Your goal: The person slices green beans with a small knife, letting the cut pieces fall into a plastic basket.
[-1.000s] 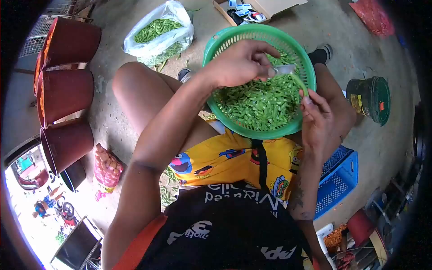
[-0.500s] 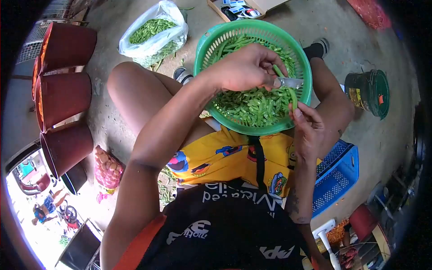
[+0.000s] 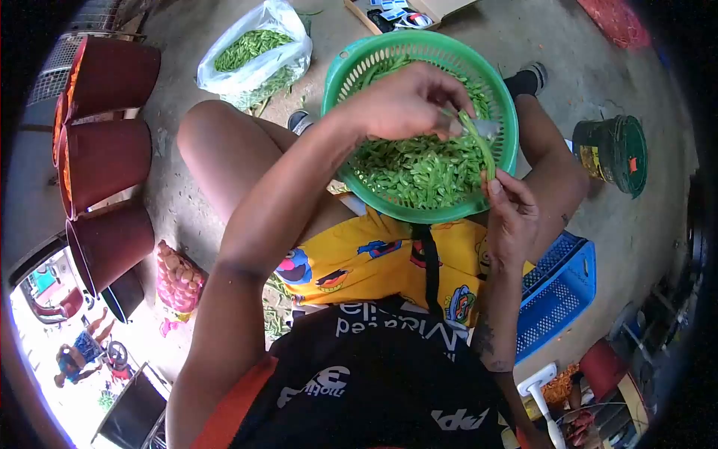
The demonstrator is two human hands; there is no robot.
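My left hand [image 3: 419, 105] is closed on the handle of a small knife above the green basket [image 3: 510, 142]. The knife blade [image 3: 488, 128] points right, partly behind a long green bean [image 3: 479, 144]. My right hand [image 3: 512, 213] pinches the lower end of this bean between thumb and fingers, at the basket's lower right rim. The bean's upper end lies by my left fingertips; whether they touch it is unclear. Cut green pieces [image 3: 426, 176] fill the basket, with longer whole beans partly hidden behind my left hand.
A clear plastic bag [image 3: 292, 56] of cut beans stands beyond my left knee. Dark red buckets [image 3: 112, 161] line the left side, near a net bag [image 3: 178, 280]. At right are a blue crate [image 3: 557, 299] and a dark green bucket [image 3: 609, 156]. Another person [image 3: 78, 355] is outside, lower left.
The bean now reaches up to my left fingertips, beside the blade. My left hand has shifted slightly up and left with the knife. My right hand has barely moved.
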